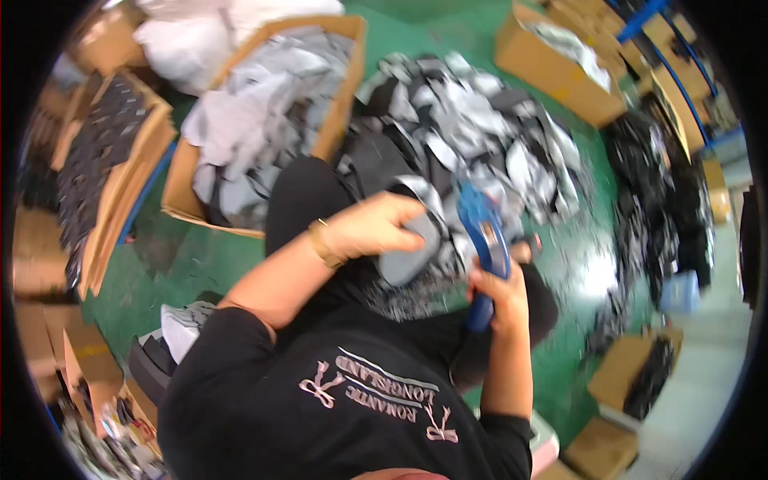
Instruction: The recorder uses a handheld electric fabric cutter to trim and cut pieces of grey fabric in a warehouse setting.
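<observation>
My left hand [370,227], with a gold-coloured band at its wrist, has its fingers bent over a grey rounded flat piece [410,254] that looks like cut sheet material. The piece hangs between my knees. My right hand [502,294] is wrapped round the handle of a blue handheld cutting tool [486,232]. Its head points away from me, to the right of the grey piece and apart from it. Blur hides the tool's blades. Just beyond both hands lies a heap of black, grey and white scraps [480,120] on the floor.
On the left stands a large cardboard box [340,120] full of grey sheets. Black pieces [100,148] lie on stacked cardboard further left. Black plastic bags [640,176] and a cardboard box [560,84] are on the right. Fine dark shreds litter the green floor [580,320].
</observation>
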Demonstrator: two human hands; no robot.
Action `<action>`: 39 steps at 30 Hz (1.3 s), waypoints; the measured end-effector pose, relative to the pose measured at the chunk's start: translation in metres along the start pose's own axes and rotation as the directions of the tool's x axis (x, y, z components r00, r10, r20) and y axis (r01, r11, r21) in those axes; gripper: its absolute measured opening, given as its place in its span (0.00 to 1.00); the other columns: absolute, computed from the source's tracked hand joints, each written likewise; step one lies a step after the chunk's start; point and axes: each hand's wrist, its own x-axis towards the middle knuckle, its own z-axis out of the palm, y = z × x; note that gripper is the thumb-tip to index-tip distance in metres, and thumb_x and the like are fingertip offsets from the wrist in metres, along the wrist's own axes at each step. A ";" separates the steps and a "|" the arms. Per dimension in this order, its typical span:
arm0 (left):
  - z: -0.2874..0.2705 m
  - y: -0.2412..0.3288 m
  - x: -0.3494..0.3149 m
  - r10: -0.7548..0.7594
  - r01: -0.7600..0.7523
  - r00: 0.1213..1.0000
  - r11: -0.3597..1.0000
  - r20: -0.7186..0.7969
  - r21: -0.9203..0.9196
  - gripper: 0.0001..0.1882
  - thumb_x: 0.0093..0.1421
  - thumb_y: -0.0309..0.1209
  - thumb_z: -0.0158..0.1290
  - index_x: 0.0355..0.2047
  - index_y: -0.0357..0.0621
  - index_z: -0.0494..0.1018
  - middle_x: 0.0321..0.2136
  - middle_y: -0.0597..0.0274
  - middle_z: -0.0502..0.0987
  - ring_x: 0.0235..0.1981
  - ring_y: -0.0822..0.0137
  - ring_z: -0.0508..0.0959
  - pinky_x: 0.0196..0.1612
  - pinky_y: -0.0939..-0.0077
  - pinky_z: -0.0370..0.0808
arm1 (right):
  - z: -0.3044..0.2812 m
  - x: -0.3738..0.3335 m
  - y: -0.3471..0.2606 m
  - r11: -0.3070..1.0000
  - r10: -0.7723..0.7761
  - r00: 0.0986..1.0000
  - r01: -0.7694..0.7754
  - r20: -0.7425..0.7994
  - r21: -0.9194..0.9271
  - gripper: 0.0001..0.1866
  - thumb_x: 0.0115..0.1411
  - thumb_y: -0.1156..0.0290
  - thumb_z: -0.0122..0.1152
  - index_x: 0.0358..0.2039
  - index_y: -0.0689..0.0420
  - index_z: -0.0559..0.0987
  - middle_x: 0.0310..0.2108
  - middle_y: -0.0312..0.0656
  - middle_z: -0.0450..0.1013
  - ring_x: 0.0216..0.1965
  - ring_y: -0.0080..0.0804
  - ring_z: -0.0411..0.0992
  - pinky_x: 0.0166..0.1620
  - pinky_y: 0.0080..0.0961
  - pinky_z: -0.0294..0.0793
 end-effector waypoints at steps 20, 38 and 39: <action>0.064 -0.065 0.006 0.011 -0.074 0.987 0.916 -0.158 -0.393 0.10 0.61 0.35 0.48 0.25 0.44 0.68 0.21 0.79 0.60 0.24 0.84 0.57 0.26 0.84 0.56 | 0.011 0.032 0.052 0.950 -0.152 0.986 0.129 -0.063 -0.283 0.20 0.41 0.71 0.73 0.33 0.61 0.73 0.26 0.32 0.69 0.26 0.19 0.65 0.31 0.17 0.65; 0.060 -0.089 0.022 -0.283 0.177 0.956 0.372 0.070 -0.911 0.18 0.58 0.54 0.55 0.24 0.58 0.67 0.19 0.81 0.61 0.19 0.82 0.59 0.24 0.85 0.56 | 0.019 0.023 0.047 0.930 -0.173 0.985 0.155 -0.024 -0.333 0.19 0.36 0.74 0.68 0.30 0.59 0.72 0.24 0.31 0.67 0.24 0.19 0.63 0.30 0.17 0.64; 0.058 -0.087 0.022 -0.251 0.156 0.966 0.391 0.058 -0.907 0.17 0.59 0.52 0.55 0.23 0.57 0.67 0.19 0.81 0.61 0.19 0.82 0.59 0.23 0.85 0.57 | 0.018 0.022 0.049 0.931 -0.179 0.983 0.157 -0.036 -0.329 0.19 0.36 0.75 0.68 0.31 0.60 0.73 0.24 0.31 0.67 0.24 0.20 0.64 0.30 0.17 0.64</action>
